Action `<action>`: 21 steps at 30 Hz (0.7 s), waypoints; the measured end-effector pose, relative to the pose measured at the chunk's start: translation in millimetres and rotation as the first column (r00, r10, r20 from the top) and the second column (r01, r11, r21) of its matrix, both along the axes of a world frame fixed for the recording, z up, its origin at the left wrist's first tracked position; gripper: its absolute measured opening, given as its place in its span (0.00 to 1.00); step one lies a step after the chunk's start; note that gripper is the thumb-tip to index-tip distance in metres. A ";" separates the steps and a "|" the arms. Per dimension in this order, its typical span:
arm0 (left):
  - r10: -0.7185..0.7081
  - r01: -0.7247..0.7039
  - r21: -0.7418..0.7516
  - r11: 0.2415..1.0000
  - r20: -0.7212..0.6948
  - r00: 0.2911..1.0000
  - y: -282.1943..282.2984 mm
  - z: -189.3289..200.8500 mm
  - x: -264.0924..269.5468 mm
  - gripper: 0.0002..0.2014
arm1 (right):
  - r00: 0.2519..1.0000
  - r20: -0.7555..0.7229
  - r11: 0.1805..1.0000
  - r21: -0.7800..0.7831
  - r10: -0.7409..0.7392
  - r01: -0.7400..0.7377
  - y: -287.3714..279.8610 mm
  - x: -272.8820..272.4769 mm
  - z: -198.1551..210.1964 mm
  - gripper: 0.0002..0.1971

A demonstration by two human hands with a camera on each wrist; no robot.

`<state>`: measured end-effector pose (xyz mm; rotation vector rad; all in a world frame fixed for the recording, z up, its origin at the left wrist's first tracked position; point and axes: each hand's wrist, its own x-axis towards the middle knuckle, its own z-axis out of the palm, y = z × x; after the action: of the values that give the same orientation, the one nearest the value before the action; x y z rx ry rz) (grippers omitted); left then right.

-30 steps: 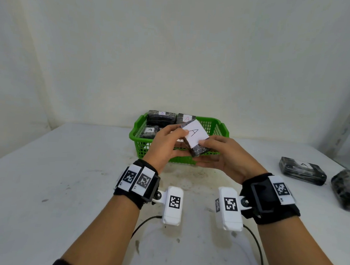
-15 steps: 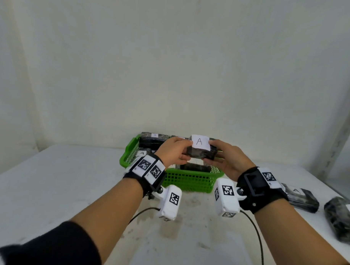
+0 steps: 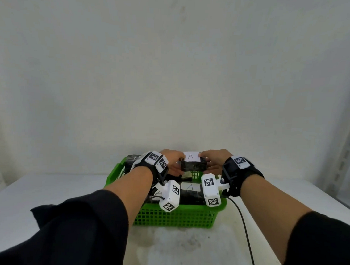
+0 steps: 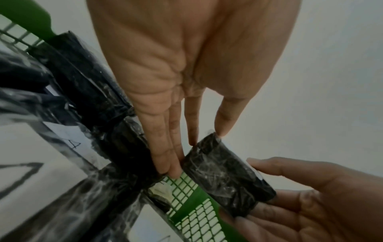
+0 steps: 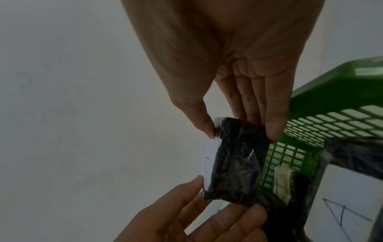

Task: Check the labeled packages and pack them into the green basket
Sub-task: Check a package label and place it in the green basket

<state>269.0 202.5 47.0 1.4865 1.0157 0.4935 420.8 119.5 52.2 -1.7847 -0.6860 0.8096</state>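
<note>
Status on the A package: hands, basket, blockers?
Left hand and right hand pinch package ends. Held over green basket far side. Packed packages below; no blocker seen.

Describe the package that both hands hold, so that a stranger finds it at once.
Find the green basket on the white table. Above its far end, the left hand and right hand hold a dark wrapped package by its ends. Unlike the packed packages, it is in the air, its "A" label up.

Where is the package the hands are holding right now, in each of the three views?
Head: held package centre, over the basket's far end, label A up.
Left wrist: lower centre-right, between both hands' fingertips.
Right wrist: lower centre, label on its left.
Shared landmark: green basket.
</note>
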 end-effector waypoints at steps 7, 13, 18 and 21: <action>0.006 -0.003 0.048 0.999 -0.058 0.998 20.7 -4.1 21.9 0.09 | 0.998 0.066 1.000 -0.003 -0.022 0.022 11.8 13.0 -3.3 0.10; 0.000 0.011 0.085 0.996 -0.136 0.991 27.6 -1.2 17.2 0.06 | 0.991 0.130 0.999 -0.033 0.008 -0.004 19.1 18.7 -12.5 0.16; -0.019 0.038 0.110 0.993 -0.173 0.985 28.0 -2.7 18.6 0.08 | 0.930 0.366 0.990 -0.131 -0.004 0.056 31.8 13.3 -11.0 0.14; -0.019 0.050 0.150 0.987 -0.200 0.980 28.8 -4.8 22.2 0.08 | 0.887 0.459 0.984 -0.175 0.041 0.046 34.4 9.2 -8.6 0.10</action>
<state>291.2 231.3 42.2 1.7155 1.1248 0.4125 430.0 153.9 43.6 -2.1749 -0.9406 0.4500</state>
